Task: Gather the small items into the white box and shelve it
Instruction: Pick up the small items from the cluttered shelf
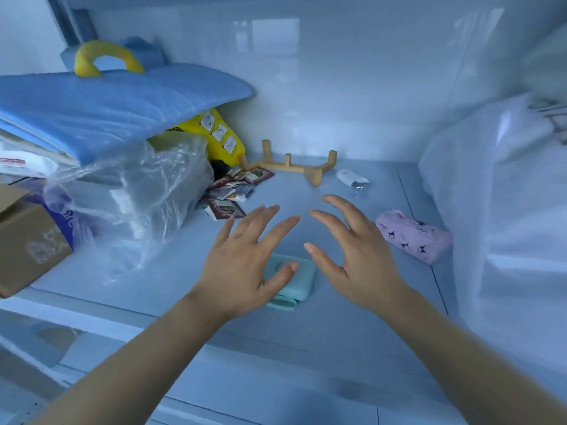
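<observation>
Both my hands hover over a white shelf [337, 342], fingers spread and holding nothing. My left hand [245, 256] partly covers a small mint-green case [299, 282] lying flat on the shelf. My right hand [356, 259] is just right of that case. A pink patterned tissue pack [414, 236] lies to the right of my right hand. Several small dark-red sachets [236, 191] are scattered behind my left hand. A small white tube [351, 178] lies at the back. No white box is in view.
A wooden rack [302, 167] lies at the back centre. On the left are a crumpled clear plastic bag [132, 204], a yellow packet [221, 136], a folded blue mat [107, 108] and a cardboard box [27, 240]. A large white wrapped bundle [503, 210] fills the right side.
</observation>
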Available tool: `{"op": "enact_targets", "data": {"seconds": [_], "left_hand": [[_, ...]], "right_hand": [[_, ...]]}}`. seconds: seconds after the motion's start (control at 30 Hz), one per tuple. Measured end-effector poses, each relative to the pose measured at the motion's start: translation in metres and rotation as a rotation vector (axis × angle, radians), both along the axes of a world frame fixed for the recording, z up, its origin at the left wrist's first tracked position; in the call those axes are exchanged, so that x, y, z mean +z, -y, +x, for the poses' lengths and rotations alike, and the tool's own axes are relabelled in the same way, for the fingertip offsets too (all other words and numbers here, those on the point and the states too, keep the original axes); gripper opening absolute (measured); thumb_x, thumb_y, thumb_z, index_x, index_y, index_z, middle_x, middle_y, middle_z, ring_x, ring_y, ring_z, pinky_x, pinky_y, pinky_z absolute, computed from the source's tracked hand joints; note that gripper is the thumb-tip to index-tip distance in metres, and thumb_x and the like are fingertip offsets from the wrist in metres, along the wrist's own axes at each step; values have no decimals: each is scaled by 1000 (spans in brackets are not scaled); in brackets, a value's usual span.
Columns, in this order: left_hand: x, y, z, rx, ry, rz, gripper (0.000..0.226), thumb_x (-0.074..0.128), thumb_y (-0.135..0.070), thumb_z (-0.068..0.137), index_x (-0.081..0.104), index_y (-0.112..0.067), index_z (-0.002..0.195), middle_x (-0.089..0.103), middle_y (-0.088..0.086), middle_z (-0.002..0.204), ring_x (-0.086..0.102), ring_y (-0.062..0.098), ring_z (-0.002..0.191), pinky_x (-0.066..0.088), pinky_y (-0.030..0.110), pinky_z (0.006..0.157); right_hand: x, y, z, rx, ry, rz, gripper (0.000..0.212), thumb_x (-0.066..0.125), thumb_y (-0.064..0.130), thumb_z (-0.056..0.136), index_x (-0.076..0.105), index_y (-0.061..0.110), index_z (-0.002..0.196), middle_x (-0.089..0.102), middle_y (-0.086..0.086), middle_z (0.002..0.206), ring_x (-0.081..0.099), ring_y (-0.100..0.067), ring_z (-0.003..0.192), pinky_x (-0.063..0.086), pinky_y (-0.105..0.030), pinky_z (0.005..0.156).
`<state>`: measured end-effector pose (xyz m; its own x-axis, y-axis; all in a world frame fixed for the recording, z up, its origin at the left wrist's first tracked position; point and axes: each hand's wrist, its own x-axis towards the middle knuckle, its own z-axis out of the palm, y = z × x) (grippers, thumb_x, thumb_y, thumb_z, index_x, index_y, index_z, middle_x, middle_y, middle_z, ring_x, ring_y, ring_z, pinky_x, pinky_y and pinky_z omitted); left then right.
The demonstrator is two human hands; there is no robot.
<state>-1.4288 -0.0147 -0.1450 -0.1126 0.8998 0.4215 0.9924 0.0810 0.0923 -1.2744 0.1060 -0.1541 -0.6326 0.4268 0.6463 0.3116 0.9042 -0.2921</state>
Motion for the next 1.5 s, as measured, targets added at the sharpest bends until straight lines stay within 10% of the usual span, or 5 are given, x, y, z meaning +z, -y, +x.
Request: {"op": "enact_targets", "data": {"seconds": [0.27, 0.83, 1.5], "left_hand": [[-31, -38, -38, -282, -9, -275, 84, 44, -80, 64, 24, -45, 137, 20, -14, 151, 11, 5, 138, 16, 37, 113], [-46, -138, -46, -162, 190, -110, 61, 57, -72, 66, 60, -25, 106, 55, -12, 116, 49, 11, 108, 42, 30, 84], [-61, -149, -40, -162, 297, -25, 64, 61, -50, 77, 45, -21, 133, 50, -9, 132, 45, 14, 118, 39, 27, 91]], "right_hand": [[-28, -9, -1, -189, 71, -82, 48, 43, 46, 86, 54, 15, 122, 44, -8, 138, 47, -25, 122, 41, -39, 95], [-35, -70, -28, -397, 63, -171, 37, 56, 28, 88, 55, 11, 121, 44, -10, 136, 47, -27, 119, 45, -39, 89], [-44, -75, -20, -464, 26, -105, 36, 66, 3, 73, 62, 8, 109, 57, -15, 120, 55, -33, 109, 45, -35, 86]]}}
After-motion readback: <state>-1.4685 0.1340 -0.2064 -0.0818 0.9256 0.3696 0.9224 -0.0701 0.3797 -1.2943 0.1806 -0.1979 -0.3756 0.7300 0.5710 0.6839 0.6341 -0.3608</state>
